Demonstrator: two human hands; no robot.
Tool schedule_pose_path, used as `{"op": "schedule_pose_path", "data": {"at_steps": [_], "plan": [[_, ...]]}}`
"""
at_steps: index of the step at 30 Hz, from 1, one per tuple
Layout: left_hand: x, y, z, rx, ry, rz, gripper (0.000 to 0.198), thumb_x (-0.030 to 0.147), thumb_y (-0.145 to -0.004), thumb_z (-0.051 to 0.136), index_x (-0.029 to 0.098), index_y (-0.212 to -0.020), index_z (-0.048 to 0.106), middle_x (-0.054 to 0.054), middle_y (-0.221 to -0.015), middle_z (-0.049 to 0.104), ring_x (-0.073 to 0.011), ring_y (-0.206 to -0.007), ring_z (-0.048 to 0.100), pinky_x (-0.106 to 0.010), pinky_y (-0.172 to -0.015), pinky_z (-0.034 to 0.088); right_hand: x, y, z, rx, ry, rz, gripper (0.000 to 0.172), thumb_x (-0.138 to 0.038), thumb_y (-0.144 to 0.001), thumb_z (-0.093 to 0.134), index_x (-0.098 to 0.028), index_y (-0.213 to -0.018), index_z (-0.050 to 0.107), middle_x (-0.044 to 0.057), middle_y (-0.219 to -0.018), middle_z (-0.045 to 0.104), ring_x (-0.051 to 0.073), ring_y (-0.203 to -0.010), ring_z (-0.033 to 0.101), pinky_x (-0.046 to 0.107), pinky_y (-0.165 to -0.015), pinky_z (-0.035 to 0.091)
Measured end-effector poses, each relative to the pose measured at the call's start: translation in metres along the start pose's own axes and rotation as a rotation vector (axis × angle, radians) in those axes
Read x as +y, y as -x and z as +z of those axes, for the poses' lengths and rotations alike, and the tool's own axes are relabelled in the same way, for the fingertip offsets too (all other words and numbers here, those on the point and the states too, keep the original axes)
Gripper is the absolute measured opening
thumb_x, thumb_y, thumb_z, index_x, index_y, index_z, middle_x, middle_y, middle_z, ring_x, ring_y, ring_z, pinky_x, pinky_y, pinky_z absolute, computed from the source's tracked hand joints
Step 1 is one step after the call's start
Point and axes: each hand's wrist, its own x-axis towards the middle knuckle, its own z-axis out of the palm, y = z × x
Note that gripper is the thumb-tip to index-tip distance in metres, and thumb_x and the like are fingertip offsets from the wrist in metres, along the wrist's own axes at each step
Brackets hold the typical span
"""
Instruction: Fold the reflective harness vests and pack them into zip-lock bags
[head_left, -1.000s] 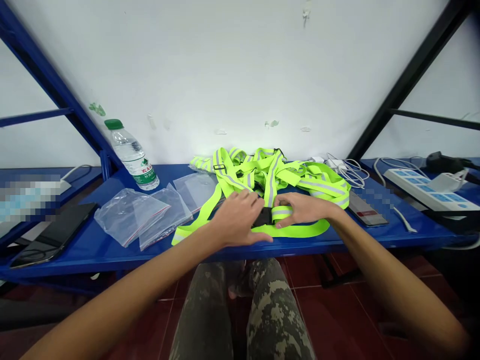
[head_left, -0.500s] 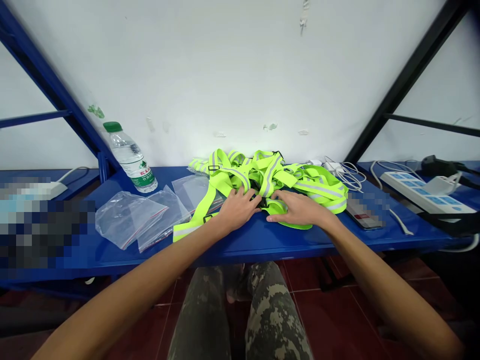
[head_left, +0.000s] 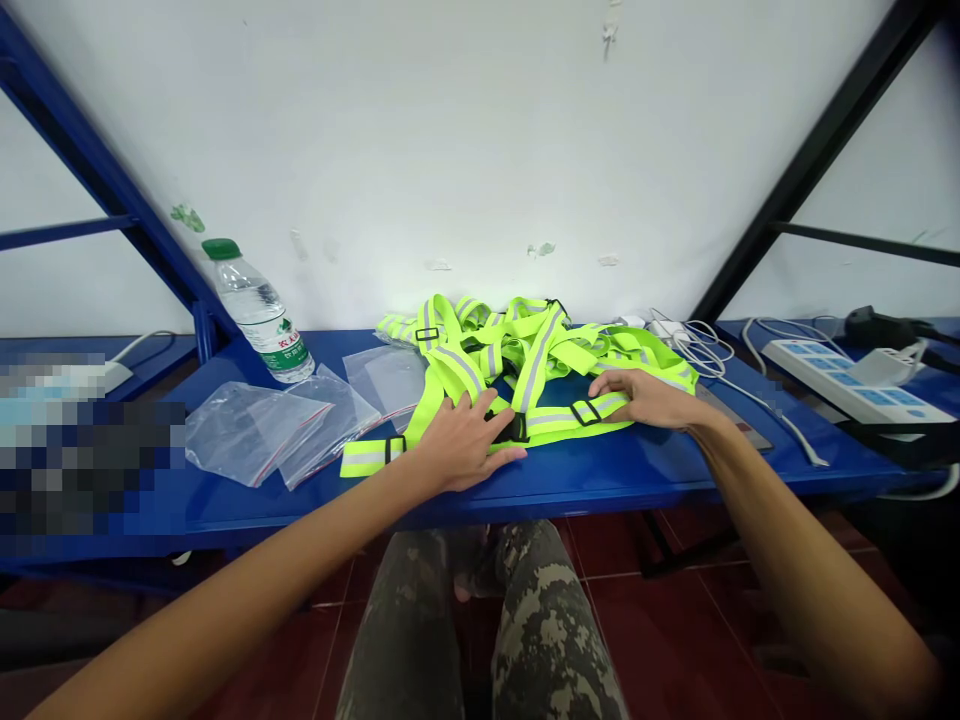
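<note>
A yellow-green reflective vest (head_left: pixel 538 368), made of straps with silver stripes, is spread on the blue table. My left hand (head_left: pixel 466 440) lies on it with fingers apart, beside the black buckle (head_left: pixel 516 427) at the front. My right hand (head_left: pixel 646 398) pinches the front strap at its right part, near a black slider (head_left: pixel 585 412). The left end of that strap (head_left: pixel 364 458) lies flat by my left wrist. More yellow-green straps (head_left: pixel 637 352) are heaped behind, and I cannot tell how many vests they make up.
Clear zip bags (head_left: pixel 255 425) lie at the left, in front of a water bottle (head_left: pixel 262 315). At the right are a white cable (head_left: pixel 765 405), a phone-like flat object (head_left: pixel 739 425) partly hidden by my right hand, and a power strip (head_left: pixel 855 380). A wall rises behind the table.
My right hand has moved right, drawing the front strap out straight. My left hand has shifted slightly left and toward me, its fingers spreading over the vest. The buckle now shows.
</note>
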Motion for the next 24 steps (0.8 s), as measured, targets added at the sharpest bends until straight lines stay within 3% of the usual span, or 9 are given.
{"op": "schedule_pose_path", "data": {"at_steps": [4,8,11,14,16,18,21,24], "plan": [[0.023,-0.001,-0.003,0.018,-0.020,-0.093,0.059,0.063,-0.095,0.036,0.021,-0.130,0.059,-0.018,-0.149,0.043,-0.0414,-0.116,0.055,-0.054,-0.086,0.047,-0.006,0.010,-0.005,-0.003,-0.187,0.012,0.049,-0.030,-0.064,0.080,-0.021,-0.109,0.061,0.006,-0.119,0.062,0.012,-0.069,0.061,0.029,-0.061,0.055],[0.039,-0.001,-0.006,0.011,-0.058,-0.183,0.047,0.046,-0.098,0.044,0.018,-0.134,0.058,-0.018,-0.153,0.040,-0.0393,-0.112,0.058,-0.052,-0.083,0.050,-0.014,0.021,-0.005,0.140,-0.442,0.015,0.072,-0.031,-0.058,0.090,-0.025,-0.124,0.062,0.009,-0.129,0.062,0.022,-0.101,0.066,0.032,-0.079,0.061],[0.042,-0.002,-0.009,-0.040,-0.079,-0.220,0.048,0.042,-0.099,0.045,0.019,-0.139,0.055,-0.017,-0.154,0.039,-0.0381,-0.108,0.060,-0.046,-0.075,0.052,-0.012,0.022,0.007,0.202,-0.592,0.162,0.063,-0.039,-0.064,0.088,-0.022,-0.120,0.066,0.007,-0.108,0.069,0.019,-0.088,0.069,0.029,-0.072,0.063],[0.040,-0.002,-0.011,-0.060,-0.110,-0.215,0.048,0.040,-0.099,0.045,0.017,-0.140,0.054,-0.019,-0.152,0.041,-0.0337,-0.097,0.065,-0.040,-0.065,0.051,-0.003,0.020,0.022,0.209,-0.573,0.284,0.044,-0.033,-0.059,0.091,-0.014,-0.093,0.071,0.005,-0.079,0.069,0.012,-0.061,0.064,0.020,-0.051,0.057],[0.039,-0.002,-0.010,-0.053,-0.116,-0.153,0.046,0.036,-0.100,0.043,0.013,-0.138,0.055,-0.020,-0.142,0.050,-0.0269,-0.082,0.067,-0.037,-0.057,0.049,0.002,0.017,0.027,0.283,-0.591,0.296,0.038,-0.026,-0.052,0.094,-0.012,-0.078,0.070,0.003,-0.069,0.067,0.010,-0.057,0.062,0.017,-0.048,0.054],[0.037,-0.002,-0.009,-0.033,-0.121,-0.083,0.043,0.030,-0.102,0.039,0.010,-0.135,0.057,-0.018,-0.134,0.057,-0.0224,-0.072,0.067,-0.036,-0.053,0.047,0.004,0.015,0.029,0.383,-0.708,0.261,0.038,-0.023,-0.049,0.093,-0.013,-0.077,0.071,0.003,-0.074,0.070,0.012,-0.064,0.065,0.021,-0.057,0.059],[0.033,-0.006,-0.004,-0.012,-0.118,-0.036,0.041,0.026,-0.103,0.034,0.009,-0.131,0.058,-0.016,-0.133,0.057,-0.0225,-0.072,0.068,-0.036,-0.050,0.044,-0.004,0.011,0.031,0.504,-0.873,0.173,0.039,-0.023,-0.050,0.091,-0.015,-0.083,0.072,0.004,-0.088,0.074,0.017,-0.079,0.069,0.033,-0.073,0.064],[0.026,-0.012,0.002,-0.016,-0.011,0.001,0.039,0.030,-0.103,0.035,0.014,-0.130,0.058,-0.011,-0.122,0.063,-0.0245,-0.080,0.069,-0.034,-0.052,0.044,-0.024,0.006,0.041,0.675,-0.841,0.063,0.034,-0.026,-0.054,0.088,-0.016,-0.082,0.071,0.003,-0.087,0.073,0.017,-0.078,0.069,0.034,-0.071,0.063]]}}
